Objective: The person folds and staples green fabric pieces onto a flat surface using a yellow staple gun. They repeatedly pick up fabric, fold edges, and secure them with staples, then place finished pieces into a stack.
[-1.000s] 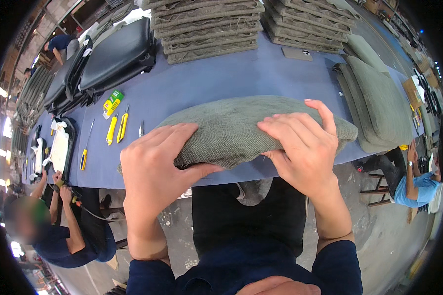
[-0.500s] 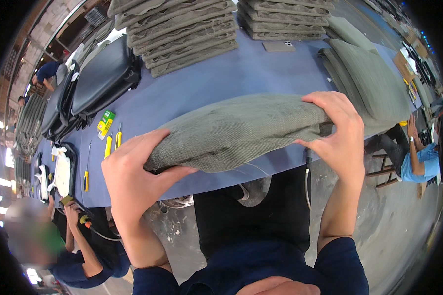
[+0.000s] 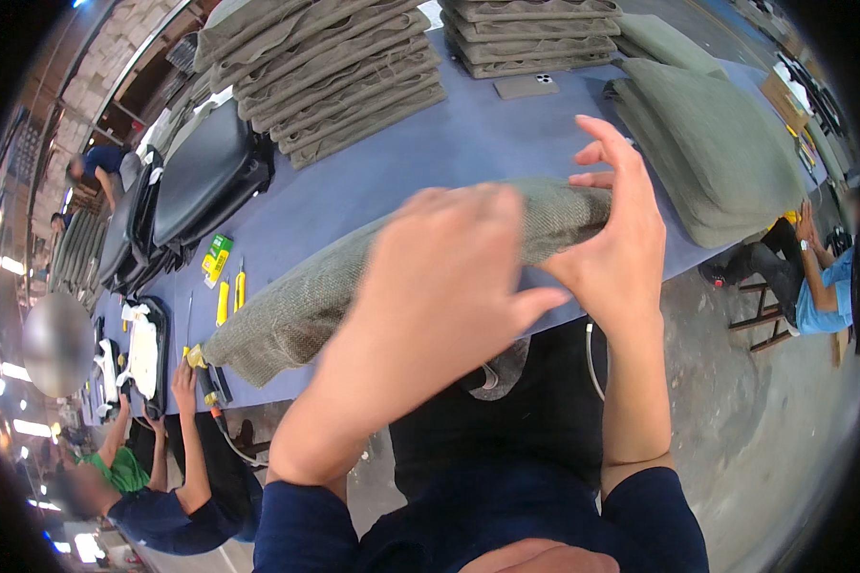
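Note:
A long, curved grey-green fabric cushion [image 3: 287, 320] lies along the near edge of the blue table, standing partly on its side. My left hand [image 3: 449, 263] is smeared by motion over its middle, the thumb sticking out to the right. That hand and forearm hide the cushion's centre, and I cannot tell whether the fingers press on it. At the right end my right hand [image 3: 616, 220] holds the cushion between thumb and forefinger, its other fingers raised and spread.
Grey-green fabric stacks stand at the back, left [image 3: 344, 86] and right [image 3: 535, 38]; more pieces [image 3: 717, 143] lie at right. A phone [image 3: 526, 86], black seat pads [image 3: 205, 177], a green-yellow box [image 3: 217, 258] and yellow cutters [image 3: 231, 296] rest on the blue table [image 3: 506, 134]. Co-workers sit left and right.
My left hand has let go of the cushion's left end and swung right over its middle. The cushion's left end has dropped lower and left. My right hand's grip has loosened, some fingers lifting.

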### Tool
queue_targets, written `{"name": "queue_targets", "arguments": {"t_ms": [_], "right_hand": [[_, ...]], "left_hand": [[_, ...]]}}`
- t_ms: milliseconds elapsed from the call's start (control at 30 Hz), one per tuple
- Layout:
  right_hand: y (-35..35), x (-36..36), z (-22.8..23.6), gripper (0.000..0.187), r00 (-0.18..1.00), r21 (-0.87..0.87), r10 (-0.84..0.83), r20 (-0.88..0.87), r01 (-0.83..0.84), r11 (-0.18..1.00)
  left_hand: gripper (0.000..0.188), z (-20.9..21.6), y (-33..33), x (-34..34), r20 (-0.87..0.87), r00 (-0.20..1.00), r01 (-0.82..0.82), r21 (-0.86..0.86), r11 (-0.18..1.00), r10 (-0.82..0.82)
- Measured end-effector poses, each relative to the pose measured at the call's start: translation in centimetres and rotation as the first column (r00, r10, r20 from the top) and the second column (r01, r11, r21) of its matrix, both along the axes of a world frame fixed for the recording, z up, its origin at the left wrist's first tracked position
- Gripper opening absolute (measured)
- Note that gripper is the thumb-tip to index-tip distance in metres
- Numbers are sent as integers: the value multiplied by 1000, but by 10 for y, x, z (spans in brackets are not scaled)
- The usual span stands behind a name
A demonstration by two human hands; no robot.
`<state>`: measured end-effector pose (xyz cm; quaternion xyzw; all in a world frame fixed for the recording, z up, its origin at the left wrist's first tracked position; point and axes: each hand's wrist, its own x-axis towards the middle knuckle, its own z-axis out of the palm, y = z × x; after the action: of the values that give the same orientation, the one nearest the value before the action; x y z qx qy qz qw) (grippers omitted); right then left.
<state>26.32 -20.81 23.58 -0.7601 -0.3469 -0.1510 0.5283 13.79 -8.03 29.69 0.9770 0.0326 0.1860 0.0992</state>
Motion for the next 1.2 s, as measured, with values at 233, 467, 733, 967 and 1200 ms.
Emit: {"name": "queue_targets", "arguments": {"t_ms": [233, 467, 733, 967, 1200], "right_hand": [[-5, 12, -11, 102, 999, 50, -20, 27, 19, 999], [-3, 3, -13, 106, 999, 73, -25, -42, 28, 997], [2, -2, -17, 107, 1000, 87, -4, -2, 4, 996], [-1, 8, -46, 113, 986, 224, 167, -6, -161, 961], [-51, -21, -108, 100, 705, 653, 603, -373, -262, 710]], "left_hand": [[51, 4, 2, 10, -207, 978, -20, 57, 998, 32], [72, 11, 39, -78, -227, 923, -300, 85, 950, 312], [85, -6, 113, -206, -260, 808, -580, -200, 790, 528], [101, -89, 109, -234, 130, 789, -2, -977, 215, 600], [91, -156, 68, -222, 404, 604, 407, -897, 170, 687]]}}
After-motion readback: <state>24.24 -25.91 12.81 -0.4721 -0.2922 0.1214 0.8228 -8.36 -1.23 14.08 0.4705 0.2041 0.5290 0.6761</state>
